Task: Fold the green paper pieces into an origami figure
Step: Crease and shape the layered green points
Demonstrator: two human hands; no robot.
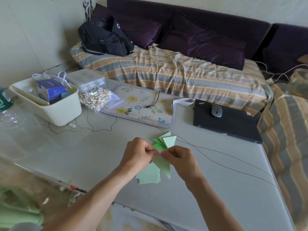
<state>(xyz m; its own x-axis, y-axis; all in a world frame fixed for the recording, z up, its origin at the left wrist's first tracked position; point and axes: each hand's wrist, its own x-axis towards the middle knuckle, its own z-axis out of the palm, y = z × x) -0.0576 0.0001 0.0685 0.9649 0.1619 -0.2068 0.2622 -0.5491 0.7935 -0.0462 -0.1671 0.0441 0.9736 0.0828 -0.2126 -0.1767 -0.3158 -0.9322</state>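
meanwhile, both hands met over the middle of the pale table (216, 205), seen from the head camera. the left hand (137, 153) had its fingers curled inward, pinching the green paper figure (162, 164) at its narrow middle, and the right hand (180, 158) pinched the same spot from the 3 o'clock side, thumb and fingertips closed on the paper so that the two hands almost touched. the figure was lifted a little above the table; from the pinch, pointed green flaps fanned out toward 12 and 1 o'clock, while a long triangular flap and several stacked pale-green layers hung toward 6 o'clock between the forearms. whether those lower layers rested on the table could not be told. thin dark cables (233, 161) ran across the table at 3 o'clock of the hands. farther off at 2 o'clock lay a closed black laptop (233, 125) with a grey mouse (216, 110) on its lid. at 12 o'clock sat a floral mat (141, 105), and at 10 o'clock a cream plastic bin (55, 109) holding a blue box (51, 90), with a bag of cotton swabs (95, 98) just beside it. beyond the table a striped cover lay on a sofa (175, 70), with a black bag (105, 37) and dark purple cushions (205, 40).
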